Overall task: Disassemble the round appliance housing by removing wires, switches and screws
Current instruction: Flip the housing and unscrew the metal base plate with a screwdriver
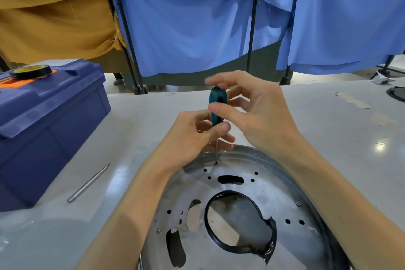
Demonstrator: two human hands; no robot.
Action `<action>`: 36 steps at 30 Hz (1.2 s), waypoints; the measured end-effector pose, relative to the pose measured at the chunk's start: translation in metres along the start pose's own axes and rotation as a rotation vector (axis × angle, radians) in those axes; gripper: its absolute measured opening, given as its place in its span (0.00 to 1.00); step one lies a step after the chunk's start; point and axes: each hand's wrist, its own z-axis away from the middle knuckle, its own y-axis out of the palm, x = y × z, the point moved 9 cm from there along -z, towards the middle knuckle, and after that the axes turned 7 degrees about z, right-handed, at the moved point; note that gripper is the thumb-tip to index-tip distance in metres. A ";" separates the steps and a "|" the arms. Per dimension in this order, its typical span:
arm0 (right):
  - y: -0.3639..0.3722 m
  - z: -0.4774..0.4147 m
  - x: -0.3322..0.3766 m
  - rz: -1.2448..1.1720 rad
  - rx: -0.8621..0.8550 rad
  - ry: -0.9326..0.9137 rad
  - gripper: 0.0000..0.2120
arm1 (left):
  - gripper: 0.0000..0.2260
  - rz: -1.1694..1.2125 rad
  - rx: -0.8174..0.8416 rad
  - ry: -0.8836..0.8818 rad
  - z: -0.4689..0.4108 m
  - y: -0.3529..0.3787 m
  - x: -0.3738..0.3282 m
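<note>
Head view, grip: my left hand (192, 136) pinches the screwdriver (217, 105) low, my right hand (258, 112) pinches its handle.
Housing: the housing (274, 184) lies under my hands, screwdriver tip at its far rim.
Progress: no wires or switches show; I judge few screws (298, 204) remain.
Surface: pale table (328, 127); toolbox (50, 120) left of the housing.
Room: blue curtains (197, 28) beyond.

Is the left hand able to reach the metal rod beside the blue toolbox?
Probably yes: bare table lies between the left hand and the metal rod, but it must let go of the screwdriver.
</note>
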 end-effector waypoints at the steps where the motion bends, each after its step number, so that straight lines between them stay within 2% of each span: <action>1: 0.000 0.000 -0.002 -0.021 0.006 0.011 0.19 | 0.16 0.009 0.011 0.000 0.000 0.001 0.000; 3: -0.002 0.001 -0.007 -0.085 0.012 0.048 0.20 | 0.14 0.026 0.032 0.002 0.001 0.003 -0.001; 6: -0.003 0.000 -0.008 -0.082 0.004 0.055 0.14 | 0.09 0.015 0.025 -0.012 0.000 0.001 0.001; 8: 0.001 0.000 -0.006 -0.017 0.017 0.044 0.12 | 0.12 0.009 -0.005 -0.002 0.000 0.000 0.000; 11: 0.000 0.000 -0.006 0.026 -0.008 0.034 0.15 | 0.20 0.020 -0.036 -0.011 0.000 -0.003 0.001; 14: -0.004 0.000 -0.010 0.014 -0.025 0.051 0.21 | 0.13 0.033 0.012 -0.007 0.001 0.000 0.000; 18: -0.001 0.000 -0.013 -0.038 0.012 0.081 0.17 | 0.08 0.030 -0.009 -0.025 0.000 -0.003 0.003; 22: 0.000 0.000 -0.011 0.024 0.001 0.074 0.15 | 0.13 0.027 -0.055 -0.007 0.000 -0.006 0.001; 27: -0.004 -0.001 -0.013 -0.010 -0.009 0.087 0.20 | 0.09 0.041 -0.006 -0.004 0.001 0.000 0.000; 30: 0.001 0.000 -0.011 -0.021 0.022 0.083 0.16 | 0.08 0.028 -0.029 0.000 0.000 -0.003 0.002; 33: 0.001 0.000 -0.012 0.033 0.020 0.082 0.19 | 0.12 0.058 -0.074 0.006 0.000 -0.008 0.002; 36: 0.000 -0.001 -0.013 -0.004 0.025 0.083 0.25 | 0.11 0.075 -0.046 0.009 0.001 -0.006 0.001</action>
